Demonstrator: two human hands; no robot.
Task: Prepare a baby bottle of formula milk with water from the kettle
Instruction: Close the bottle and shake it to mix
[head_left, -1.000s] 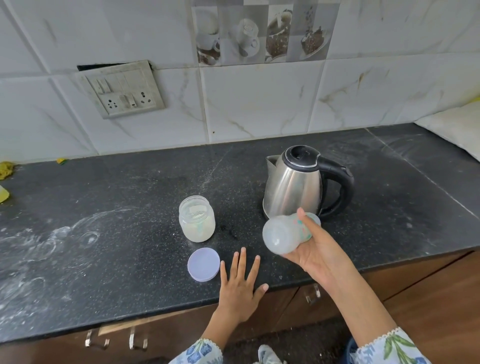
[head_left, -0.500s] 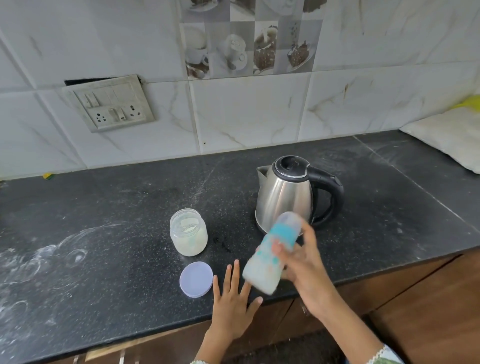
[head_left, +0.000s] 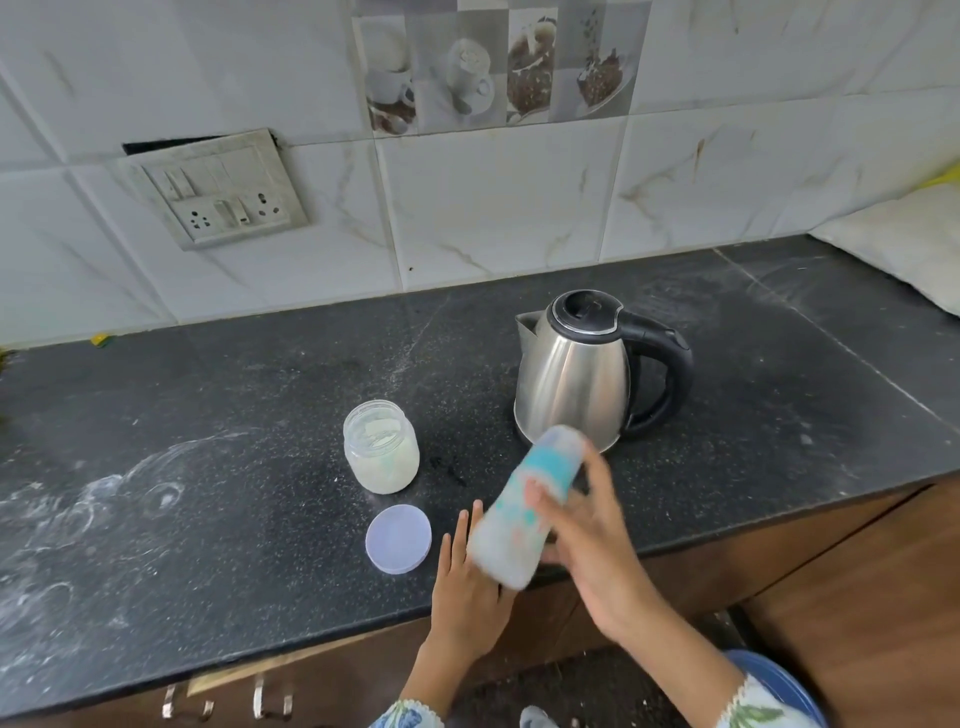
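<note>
the right hand (head_left: 597, 540) is gripping the blurred baby bottle (head_left: 524, 506), holding it tilted above the front edge of the counter (head_left: 208, 415), near the kettle (head_left: 576, 379). the left hand (head_left: 467, 587) is lying flat, fingers spread, holding nothing, beside the lid (head_left: 398, 539) and open jar (head_left: 381, 447).

Head view: from above the counter's (head_left: 208, 467) front edge, facing forward and down toward the tiled wall (head_left: 493, 208); near.
</note>
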